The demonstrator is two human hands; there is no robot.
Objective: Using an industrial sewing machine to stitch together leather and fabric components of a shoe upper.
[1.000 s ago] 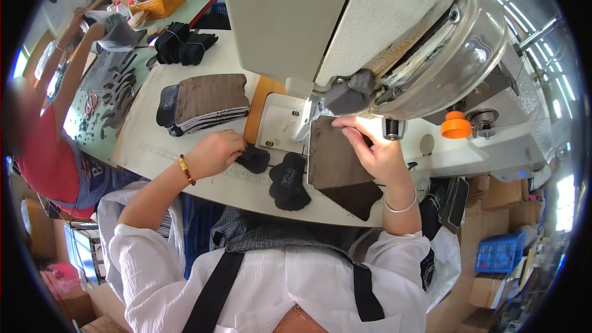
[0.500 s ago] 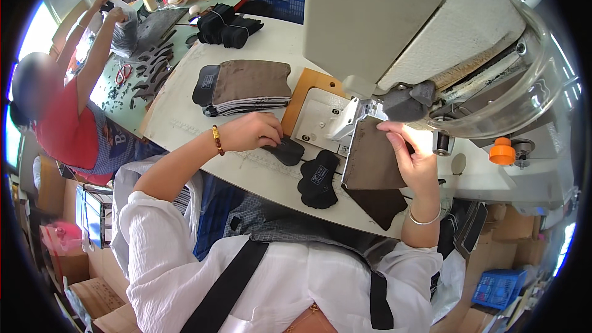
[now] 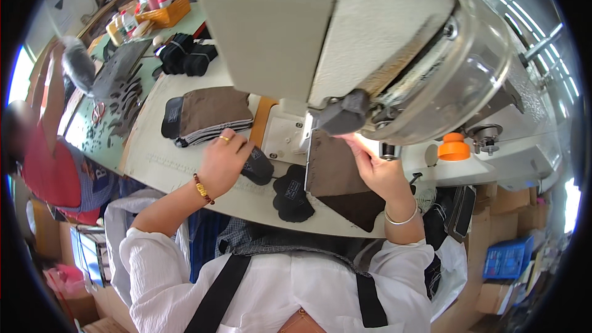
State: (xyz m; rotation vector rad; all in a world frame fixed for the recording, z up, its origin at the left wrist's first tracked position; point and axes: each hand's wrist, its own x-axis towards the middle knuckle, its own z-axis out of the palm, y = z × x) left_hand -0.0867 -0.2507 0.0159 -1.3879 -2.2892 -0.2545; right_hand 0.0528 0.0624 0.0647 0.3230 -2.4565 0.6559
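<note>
My right hand presses a brown fabric panel against the bed of a large cream sewing machine, close under its needle head. The panel's darker lower part hangs over the table's front edge. My left hand rests on the table and touches a small black piece. A short stack of black cut pieces lies between my hands. A pile of brown and black panels sits just beyond my left hand.
An orange thread spool stands right of the machine. At the far left another person in red works at a green table strewn with dark cut pieces. Black bundles and an orange tray lie behind.
The view has shifted closer to the machine. My left hand stays on the black piece. My right hand keeps the brown panel under the machine head.
</note>
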